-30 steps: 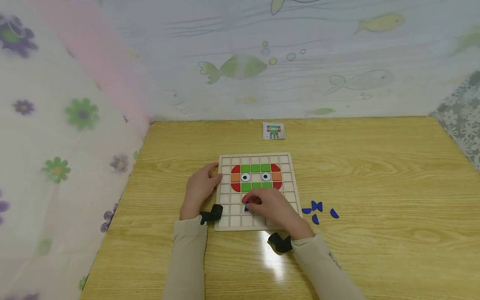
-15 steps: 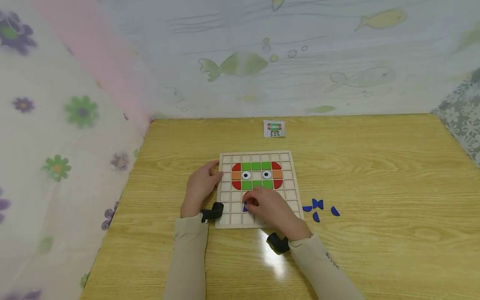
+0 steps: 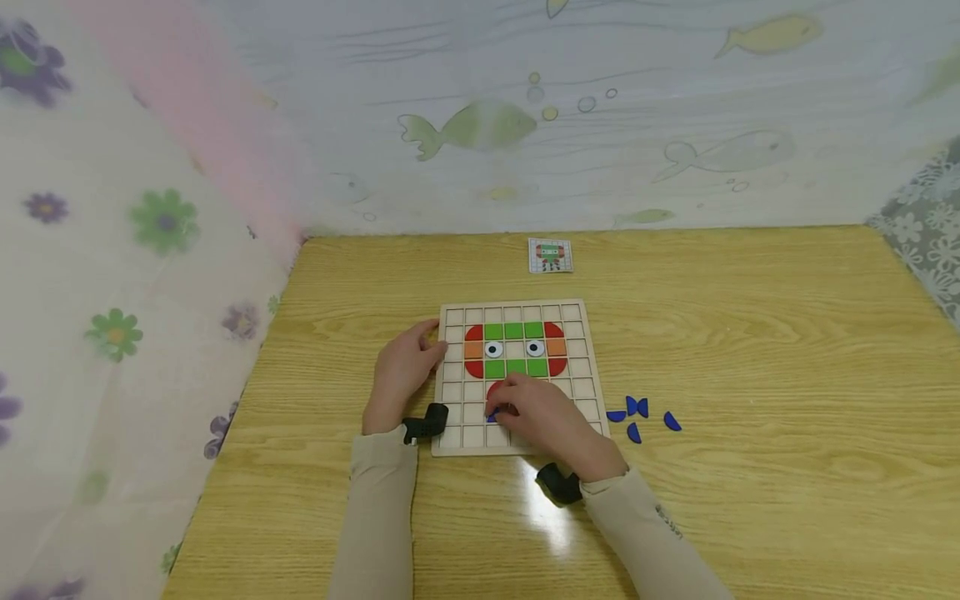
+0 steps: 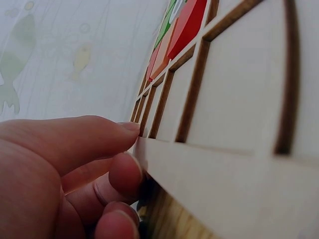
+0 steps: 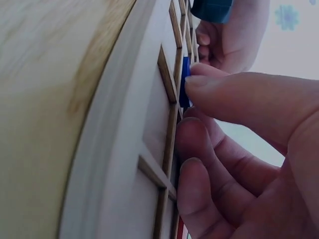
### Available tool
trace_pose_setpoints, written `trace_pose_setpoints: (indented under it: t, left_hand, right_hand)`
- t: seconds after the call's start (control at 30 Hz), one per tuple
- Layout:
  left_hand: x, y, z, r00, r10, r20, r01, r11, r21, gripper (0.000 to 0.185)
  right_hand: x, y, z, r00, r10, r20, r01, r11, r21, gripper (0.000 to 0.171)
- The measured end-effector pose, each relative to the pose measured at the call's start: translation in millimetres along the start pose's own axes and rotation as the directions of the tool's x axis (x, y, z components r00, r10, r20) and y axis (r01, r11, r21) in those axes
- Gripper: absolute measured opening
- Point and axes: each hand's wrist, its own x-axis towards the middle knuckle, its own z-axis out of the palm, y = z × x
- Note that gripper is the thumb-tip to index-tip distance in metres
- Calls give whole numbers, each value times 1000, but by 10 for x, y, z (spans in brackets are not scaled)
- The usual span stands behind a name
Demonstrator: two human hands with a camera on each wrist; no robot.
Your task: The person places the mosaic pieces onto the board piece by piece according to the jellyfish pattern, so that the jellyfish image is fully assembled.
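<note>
On the table lies a square wooden grid board. Green, orange and red pieces form a face in its cells, with two eye discs. My left hand grips the board's left edge, thumb on the rim and other fingers curled beside it. Over the lower middle cells, my right hand pinches a small blue half-round piece at a cell, thumb on its face. Just above that piece a red piece shows partly; the hand covers the cells to its right.
Several loose blue half-round pieces lie on the table right of the board. Behind the board is a small picture card with a similar face on a grid. A patterned wall bounds the table's back.
My right fingers have shifted slightly over the blue piece, which shows less now than half a second ago. My left hand stays at the board's edge. The head view has tilted slightly.
</note>
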Motion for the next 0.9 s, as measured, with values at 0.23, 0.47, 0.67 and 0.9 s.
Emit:
trace_pose_setpoints:
  t: [0.23,0.47,0.67,0.9]
  left_hand:
    - [4,4,-1,1000,-14,5,14,1000,-4,46]
    - [4,3,6,1000,-11,-4,11,1000,-5,46]
    - [-1,21,10,1000,0,-1,0,1000,-14,46]
    - [-2,11,1,1000,-16,-5,16,1000,-2,45]
  right_hand:
    - [-3,6,1,1000,-19,-7,19,1000,-10,11]
    - [-15,30,-23,1000,6,-11,-5,999,45,12]
    - [-43,123,-85,997,66,-45,-61,992,115,13]
    - [-140,286,-223,991,107,-86,-95,987,132,12]
